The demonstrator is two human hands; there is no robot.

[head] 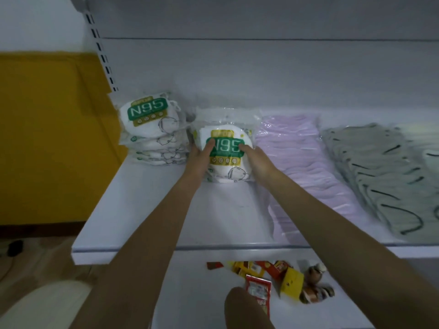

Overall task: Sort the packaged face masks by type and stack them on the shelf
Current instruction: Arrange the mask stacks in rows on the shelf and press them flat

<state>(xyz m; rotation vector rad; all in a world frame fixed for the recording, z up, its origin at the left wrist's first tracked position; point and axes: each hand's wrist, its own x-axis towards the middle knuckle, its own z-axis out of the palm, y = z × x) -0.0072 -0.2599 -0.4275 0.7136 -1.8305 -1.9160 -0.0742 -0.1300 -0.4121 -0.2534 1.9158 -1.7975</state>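
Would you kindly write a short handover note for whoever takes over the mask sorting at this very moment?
Hands: the left hand and right hand grip the N95 pack from either side, on the shelf.
Done: an N95 stack stands at the left; purple masks and grey masks lie in their own rows to the right.
Left: settle this pack, probably squaring it on the packs that seem to lie under it. Whether more packs wait, I cannot tell.

Both arms reach forward, almost parallel. The left hand (pixel 199 160) and right hand (pixel 257 162) grip the N95 pack (pixel 225 150) by opposite sides, thumbs on top.
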